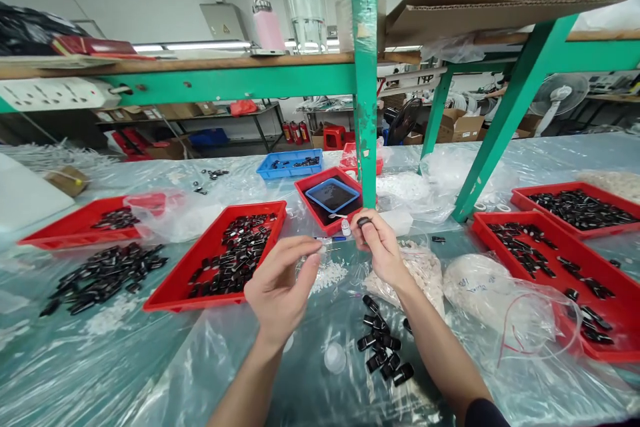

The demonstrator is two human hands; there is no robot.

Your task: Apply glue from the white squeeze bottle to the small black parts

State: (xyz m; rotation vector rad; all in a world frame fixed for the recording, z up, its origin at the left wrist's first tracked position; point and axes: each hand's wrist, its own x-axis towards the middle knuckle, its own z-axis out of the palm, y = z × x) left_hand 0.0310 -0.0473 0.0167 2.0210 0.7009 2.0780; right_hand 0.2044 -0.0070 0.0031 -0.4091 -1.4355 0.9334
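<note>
While the right hand (381, 250) is pinching a small black piece (363, 221) between thumb and fingers, that piece is showing a dark, rounded outline mid-scene, to the right of the left hand (283, 280). The left hand is curving its thumb and forefinger toward each other; whether they are gripping anything, I cannot tell. Nearer, glossy black parts (384, 341) are lying loosely heaped on the plastic-covered table (315, 397).

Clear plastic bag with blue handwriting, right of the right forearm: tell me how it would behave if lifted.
The clear plastic bag with blue handwriting would probably sag, its thin film being wrinkled. Its bulging pale contents suggest some weight. The glossy surface may feel slippery.
</note>
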